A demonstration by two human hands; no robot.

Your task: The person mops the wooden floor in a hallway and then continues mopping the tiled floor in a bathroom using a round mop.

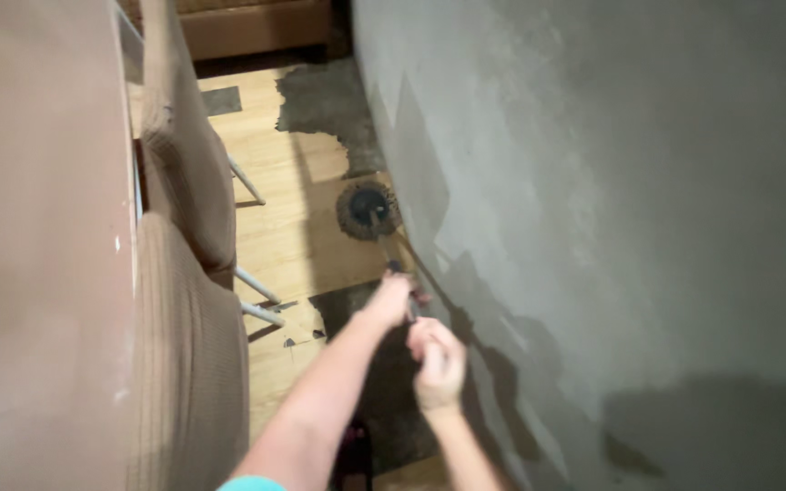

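- Nearest the lens, both bare forearms reach down along the rough grey plastered wall (611, 209), which takes up the whole right side; a knuckle could scrape it, since the hands work just beside it.
- Left of the arms hangs brown ribbed fabric (188, 345) draped over furniture with thin white metal legs (261, 300); a wide sweep could snag a leg.
- Below lies the light wood-pattern floor (293, 182), with dark patches where the covering is worn or wet; I cannot tell which, and a foot might slip there.
- Left hand (391, 298), its grip clenched around the slim dark mop handle (393, 264), sits lower on the pole.
- Right hand (436, 364), also clenched on that handle, sits above it.
- Smallest, the round dark shaggy mop head (367, 211) rests on the floor against the wall's foot; pushed hard, it could jam there.
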